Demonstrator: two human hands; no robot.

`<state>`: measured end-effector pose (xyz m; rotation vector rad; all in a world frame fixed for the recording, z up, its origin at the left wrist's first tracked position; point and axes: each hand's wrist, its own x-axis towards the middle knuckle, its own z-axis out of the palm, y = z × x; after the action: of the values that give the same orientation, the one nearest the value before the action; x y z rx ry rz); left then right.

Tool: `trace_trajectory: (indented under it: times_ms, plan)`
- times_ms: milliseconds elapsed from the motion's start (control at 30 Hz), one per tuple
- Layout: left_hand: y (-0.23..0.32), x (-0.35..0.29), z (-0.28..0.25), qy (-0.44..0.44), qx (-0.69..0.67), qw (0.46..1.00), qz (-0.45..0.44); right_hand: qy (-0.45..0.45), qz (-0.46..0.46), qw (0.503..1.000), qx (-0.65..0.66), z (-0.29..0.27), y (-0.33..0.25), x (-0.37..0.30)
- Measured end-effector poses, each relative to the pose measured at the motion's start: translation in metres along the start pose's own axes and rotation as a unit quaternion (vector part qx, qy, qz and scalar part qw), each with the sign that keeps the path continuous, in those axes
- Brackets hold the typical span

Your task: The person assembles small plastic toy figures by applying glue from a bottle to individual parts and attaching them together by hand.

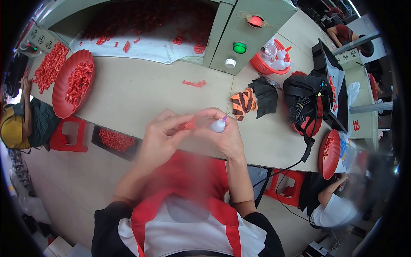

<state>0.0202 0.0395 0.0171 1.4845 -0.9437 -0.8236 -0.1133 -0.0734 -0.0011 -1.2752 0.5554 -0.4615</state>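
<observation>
Head view, with clock positions taken from the picture's centre: the left hand, at 9 o'clock, grips a small orange-red piece between thumb and fingertips; the piece is blurred and partly covered, so its finish cannot be checked. The right hand, at 4 o'clock, holds a small white squeeze bottle in its curled grasp. The bottle's purple nozzle points toward 1 o'clock, away from the gripped piece. The right fingertips are near the piece; contact cannot be confirmed. Status, as judged from this layout: one piece is in process, and the nozzle is not applied to it. A single loose red piece lies at 12 o'clock on the worktable, untouched. Larger quantities lie apart from the hands: a scalloped red bowl at 10 o'clock bears many red pieces, a heap of red pieces lies just beyond it, and a dark tray at 9 o'clock, below the table edge, bears more. At 11 o'clock, further pieces lie on the white sheet in the machine opening. Which of these groups are finished and which are waiting cannot be determined; completion of the gripped piece is likewise unconfirmed, and a finished count cannot be given
</observation>
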Motion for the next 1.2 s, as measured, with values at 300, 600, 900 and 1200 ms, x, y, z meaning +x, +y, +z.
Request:
trace_trajectory:
  times_ms: [300, 600, 900, 1200]
  plan:
    - [0.000, -0.002, 0.001, 0.003, -0.002, 1.000, 0.003, -0.007, -0.007, 1.000, -0.004, -0.002, 0.003, -0.001]
    - [0.001, -0.004, 0.000, 0.005, 0.000, 1.000, 0.006, -0.005, -0.023, 1.000, 0.005, 0.000, 0.003, -0.001]
    - [0.002, -0.004, 0.002, -0.001, -0.019, 0.999, 0.026, 0.008, -0.044, 0.999, -0.023, 0.001, -0.007, -0.004]
    - [-0.007, -0.008, -0.001, 0.010, -0.082, 0.996, 0.023, 0.031, -0.153, 0.971, -0.183, 0.010, -0.017, -0.004]
